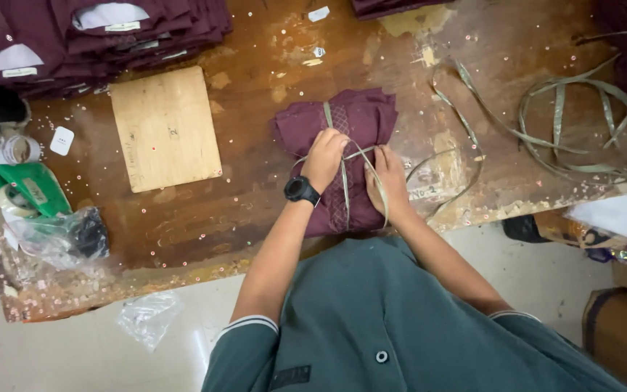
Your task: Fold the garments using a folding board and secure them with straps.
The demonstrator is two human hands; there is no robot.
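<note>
Worn wooden table, seen from above; maroon garment bundle at centre, near the front edge.
Left to right: green tape dispenser, plywood board, then the bundle. Left hand, black watch on the wrist, and right hand both rest on the bundle, fingers pinched on a flat pale strap crossing it. Loose strap coils lie far right.

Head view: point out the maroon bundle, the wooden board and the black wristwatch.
maroon bundle (361, 116): head view, on its upper cloth, right of the strap.
wooden board (165, 128): head view, on the middle of its flat face.
black wristwatch (300, 190): head view, on the watch face, left wrist.
</note>
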